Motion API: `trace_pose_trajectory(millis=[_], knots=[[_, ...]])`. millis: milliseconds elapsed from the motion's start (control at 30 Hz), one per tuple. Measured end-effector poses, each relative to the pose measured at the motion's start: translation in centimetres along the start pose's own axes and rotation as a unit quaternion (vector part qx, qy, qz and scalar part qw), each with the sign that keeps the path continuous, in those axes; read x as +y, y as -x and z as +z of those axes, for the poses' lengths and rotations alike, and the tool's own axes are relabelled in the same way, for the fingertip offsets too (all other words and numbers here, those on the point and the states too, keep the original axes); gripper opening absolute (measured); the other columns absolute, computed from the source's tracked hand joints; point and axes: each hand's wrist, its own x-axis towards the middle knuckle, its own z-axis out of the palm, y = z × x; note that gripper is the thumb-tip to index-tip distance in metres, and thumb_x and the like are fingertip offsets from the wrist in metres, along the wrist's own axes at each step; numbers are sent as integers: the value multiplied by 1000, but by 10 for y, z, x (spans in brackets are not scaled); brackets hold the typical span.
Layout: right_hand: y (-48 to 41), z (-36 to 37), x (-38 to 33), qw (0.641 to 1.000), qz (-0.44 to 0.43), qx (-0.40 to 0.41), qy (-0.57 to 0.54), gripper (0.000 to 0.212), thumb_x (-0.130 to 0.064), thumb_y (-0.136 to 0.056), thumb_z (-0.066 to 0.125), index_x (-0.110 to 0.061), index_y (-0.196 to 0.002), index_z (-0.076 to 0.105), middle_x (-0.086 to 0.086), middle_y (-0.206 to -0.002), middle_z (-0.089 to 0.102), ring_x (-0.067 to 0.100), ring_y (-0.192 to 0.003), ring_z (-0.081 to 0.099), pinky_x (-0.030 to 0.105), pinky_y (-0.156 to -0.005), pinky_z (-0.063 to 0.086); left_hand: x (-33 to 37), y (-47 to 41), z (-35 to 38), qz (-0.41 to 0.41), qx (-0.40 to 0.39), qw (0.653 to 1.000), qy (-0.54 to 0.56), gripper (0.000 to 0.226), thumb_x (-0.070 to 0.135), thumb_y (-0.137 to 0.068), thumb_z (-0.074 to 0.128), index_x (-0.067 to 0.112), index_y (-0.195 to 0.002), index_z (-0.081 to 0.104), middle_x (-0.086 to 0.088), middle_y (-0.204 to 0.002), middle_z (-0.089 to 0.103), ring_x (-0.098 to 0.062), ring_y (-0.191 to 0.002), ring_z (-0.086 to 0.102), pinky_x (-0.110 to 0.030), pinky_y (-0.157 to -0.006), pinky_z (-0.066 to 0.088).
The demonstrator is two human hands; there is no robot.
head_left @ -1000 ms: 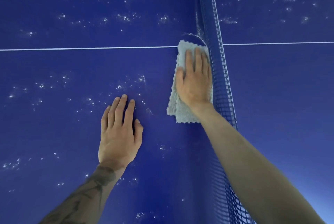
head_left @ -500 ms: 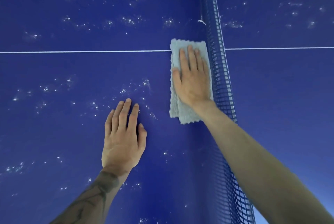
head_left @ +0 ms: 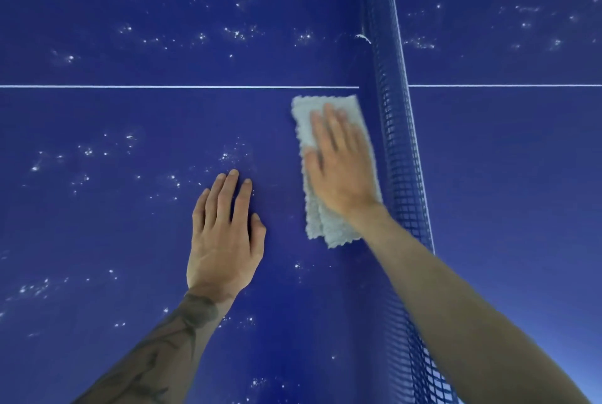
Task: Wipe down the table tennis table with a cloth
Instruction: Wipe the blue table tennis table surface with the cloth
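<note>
The blue table tennis table (head_left: 130,224) fills the view, speckled with white spots. A folded pale grey cloth (head_left: 317,224) lies flat on it just left of the net, below the white centre line. My right hand (head_left: 338,162) presses palm-down on the cloth, fingers stretched out toward the line and slightly blurred. My left hand (head_left: 224,237) rests flat on the bare table to the cloth's left, fingers together, holding nothing.
A blue mesh net (head_left: 397,149) with a white top band runs from the top of the view down past my right forearm. The white centre line (head_left: 163,87) crosses the table. White specks cover the surface on both sides of the net.
My right hand has slid the cloth back toward me along the net, from over the centre line to just below it. The left hand stays planted.
</note>
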Motion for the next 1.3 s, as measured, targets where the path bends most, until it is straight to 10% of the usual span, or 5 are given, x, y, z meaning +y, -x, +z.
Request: trace_pose_trajectory(millis=[333, 567, 767, 1000, 1300], knots=[[50, 14, -40, 999, -36, 0, -3, 63, -43, -112, 20, -22, -171, 8, 2, -179, 1, 20, -165, -4, 43, -134, -1, 1, 0, -4, 2, -10, 1000, 15, 55, 24, -105, 37, -2, -152, 47, -18, -162, 42, -35, -154, 35, -51, -128, 25], [21, 7, -5, 992, 122, 33, -26, 67, -43, -111, 22, -14, -170, 7, 9, -178, 1, 27, -165, -2, 48, -134, 1, -1, 4, -2, 0, -7, 1000, 26, 54, 25, -105, 36, 0, -152, 46, -17, -162, 41, -34, -154, 34, -50, -129, 23], [100, 25, -29, 998, -62, 20, 8, 62, -42, -113, 21, -18, -170, 17, 5, -178, 10, 22, -165, 5, 45, -134, 7, -2, 17, -12, -6, -10, 999, 36, 53, 23, -106, 34, -2, -152, 45, -18, -164, 39, -36, -154, 35, -51, -129, 24], [94, 18, -17, 990, 136, 39, -19, 67, -45, -111, 19, -16, -170, 5, 8, -178, 1, 27, -165, -1, 50, -134, 6, -18, 89, -15, -28, -18, 999, 5, 56, 27, -108, 34, -1, -156, 43, -17, -167, 36, -36, -155, 34, -55, -128, 26], [144, 30, -9, 1000, -14, 12, 0, 65, -44, -111, 26, -21, -170, 12, 4, -178, 7, 23, -165, 3, 49, -134, 9, -22, 91, -8, -36, -17, 999, 2, 58, 31, -108, 32, 3, -158, 39, -14, -169, 32, -32, -158, 27, -49, -132, 17]])
